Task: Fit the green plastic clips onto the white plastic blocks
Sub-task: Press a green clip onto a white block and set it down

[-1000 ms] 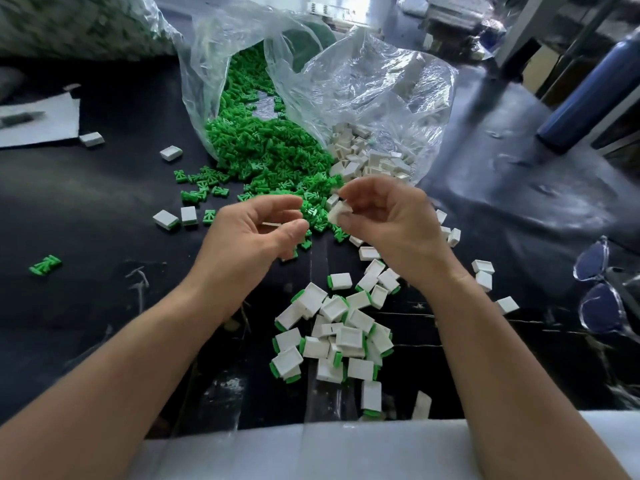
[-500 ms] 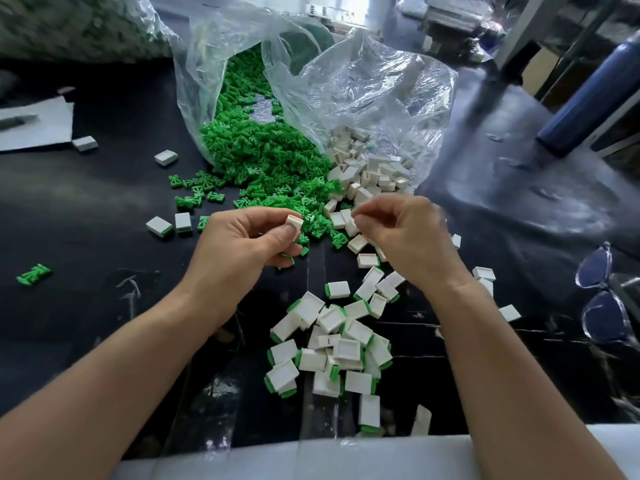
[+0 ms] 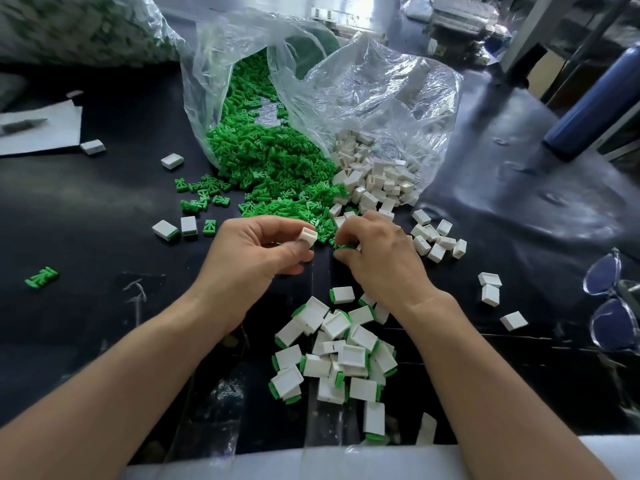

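White block sits pinched between thumb and forefinger of your left hand, just left of your right hand, whose curled fingers touch the nearest green clips; whether they grasp one is unclear. A second ago your right hand held a block.

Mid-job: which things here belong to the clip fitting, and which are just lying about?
In the job:
left hand, pinching a white block
right hand, fingers down at the green clips
loose white blocks
finished pile of blocks with clips fitted

Lying about:
glasses
blue bottle
white sheet
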Demonstrator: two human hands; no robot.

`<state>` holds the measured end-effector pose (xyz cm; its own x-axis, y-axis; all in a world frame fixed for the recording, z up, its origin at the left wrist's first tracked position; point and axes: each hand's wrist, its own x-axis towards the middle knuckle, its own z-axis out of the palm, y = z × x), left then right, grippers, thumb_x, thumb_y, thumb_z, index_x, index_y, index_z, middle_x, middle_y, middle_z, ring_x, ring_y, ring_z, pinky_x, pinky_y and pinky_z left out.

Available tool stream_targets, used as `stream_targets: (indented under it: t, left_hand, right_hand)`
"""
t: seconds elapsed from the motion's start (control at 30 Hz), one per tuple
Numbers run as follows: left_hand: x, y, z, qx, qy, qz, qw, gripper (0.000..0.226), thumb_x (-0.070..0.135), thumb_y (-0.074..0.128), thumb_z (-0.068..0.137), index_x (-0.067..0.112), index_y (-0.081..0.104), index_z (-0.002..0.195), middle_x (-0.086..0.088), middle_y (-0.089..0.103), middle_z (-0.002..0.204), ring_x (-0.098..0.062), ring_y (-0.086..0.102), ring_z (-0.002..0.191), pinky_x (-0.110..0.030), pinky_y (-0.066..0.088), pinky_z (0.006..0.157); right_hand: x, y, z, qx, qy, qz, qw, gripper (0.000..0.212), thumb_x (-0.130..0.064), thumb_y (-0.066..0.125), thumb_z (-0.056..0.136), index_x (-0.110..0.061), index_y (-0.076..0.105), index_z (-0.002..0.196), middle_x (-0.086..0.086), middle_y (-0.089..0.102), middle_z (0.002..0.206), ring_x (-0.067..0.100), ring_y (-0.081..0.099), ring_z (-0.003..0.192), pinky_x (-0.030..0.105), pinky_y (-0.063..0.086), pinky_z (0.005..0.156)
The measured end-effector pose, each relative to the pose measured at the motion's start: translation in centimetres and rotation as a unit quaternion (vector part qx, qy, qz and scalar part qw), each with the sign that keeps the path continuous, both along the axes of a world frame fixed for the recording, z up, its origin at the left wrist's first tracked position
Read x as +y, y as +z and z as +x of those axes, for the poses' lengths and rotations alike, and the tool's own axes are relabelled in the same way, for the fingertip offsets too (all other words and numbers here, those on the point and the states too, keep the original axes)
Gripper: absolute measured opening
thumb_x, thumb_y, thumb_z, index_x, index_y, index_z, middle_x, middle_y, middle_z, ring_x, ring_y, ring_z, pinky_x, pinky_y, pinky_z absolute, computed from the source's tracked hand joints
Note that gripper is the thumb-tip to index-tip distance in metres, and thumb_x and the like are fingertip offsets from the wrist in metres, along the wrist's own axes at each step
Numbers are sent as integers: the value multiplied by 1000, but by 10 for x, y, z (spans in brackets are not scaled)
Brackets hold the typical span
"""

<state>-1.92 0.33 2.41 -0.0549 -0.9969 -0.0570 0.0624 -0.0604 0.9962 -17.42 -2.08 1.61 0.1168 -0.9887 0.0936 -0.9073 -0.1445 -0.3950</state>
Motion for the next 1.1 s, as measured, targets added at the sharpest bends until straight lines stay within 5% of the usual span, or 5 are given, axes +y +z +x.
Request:
stream_targets:
  t: [0.27, 0.43, 0.57, 0.67, 1.1]
  left_hand:
    - [0, -2, 0, -21, 0, 10, 1000, 14, -4, 65, 80, 10, 66, 82, -5, 70, 72, -8, 66, 58, -18, 53, 54]
    - [0, -1, 1, -14, -9, 7, 1000, 12, -2, 66, 80, 10, 68, 78, -3, 69, 69, -8, 65, 57, -17, 53, 53]
    - [0, -1, 0, -22, -11, 11, 1000, 10, -1, 65, 81, 9, 68, 79, -6, 69, 71, -9, 66, 59, -17, 53, 54]
    - [1, -1, -1, -10, -12, 22, 1000, 7, 1, 65, 81, 7, 67, 81, -11, 70, 77, -11, 67, 61, -19, 55, 55]
    - [2, -2, -1, -23, -25, 9, 999, 9, 2, 66, 79, 11, 68, 79, 1, 68, 60, -8, 65, 56, -18, 53, 52]
  right_hand:
    - [-1, -1, -2, -8, 9, -4, 1000, 13, -20, 65, 84, -16, 65, 96, -4, 43, 89, 20, 52, 93, 22, 29, 71]
    - [4, 10, -3, -273, 7, -23, 962, 19, -14, 70, 79, -29, 63, 70, -6, 55, 81, 5, 52, 69, 12, 39, 65]
    - [11, 16, 2, -418, 40, 23, 907, 26, -5, 66, 82, -30, 66, 75, -9, 63, 66, 4, 60, 60, 19, 51, 62]
    - [12, 16, 3, -445, 45, 37, 893, 30, 3, 62, 82, -26, 64, 88, -5, 62, 78, 11, 66, 70, 20, 54, 69]
    - [14, 17, 4, -376, 68, 32, 924, 22, -2, 66, 81, -23, 71, 81, -11, 65, 69, 2, 60, 66, 21, 51, 69]
